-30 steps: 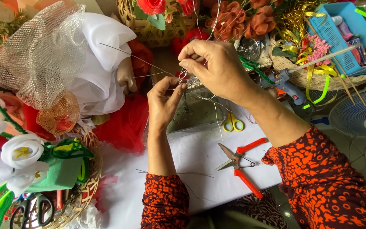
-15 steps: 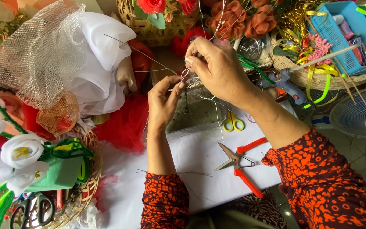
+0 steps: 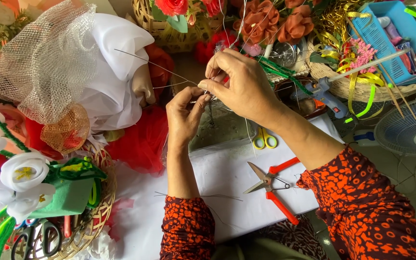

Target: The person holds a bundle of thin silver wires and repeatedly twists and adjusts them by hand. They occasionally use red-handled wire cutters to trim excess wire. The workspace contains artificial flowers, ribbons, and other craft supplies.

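**Two hands, one thin wire, over a crowded craft table**

White sheet [image 3: 217, 183] spread across the work surface, ringed by baskets, fabric flowers and ribbon; grey tiled floor to the right, with one small blue-rimmed fan [image 3: 410, 130] lying on it.

Left hand [image 3: 185, 115] raised above the sheet, thumb and fingertips pinched shut on a thin silver wire [image 3: 155, 65]. Right hand [image 3: 241, 86] just above and touching it, fingers likewise closed on the same wire where the strands meet. Wire held in mid-air between the hands, one long end slanting up and left toward the white cloth bundle [image 3: 116, 72].

Counted on the sheet: one pair of orange-handled snips [image 3: 273, 185], open-bladed, near the right forearm; one pair of yellow-handled scissors [image 3: 264, 139] beyond them. One blue glue gun [image 3: 326, 94] at the far edge. One black-handled pair of scissors [image 3: 37, 238] in the wicker basket [image 3: 97, 212] at lower left. Three white fabric roses [image 3: 22, 171] beside it.
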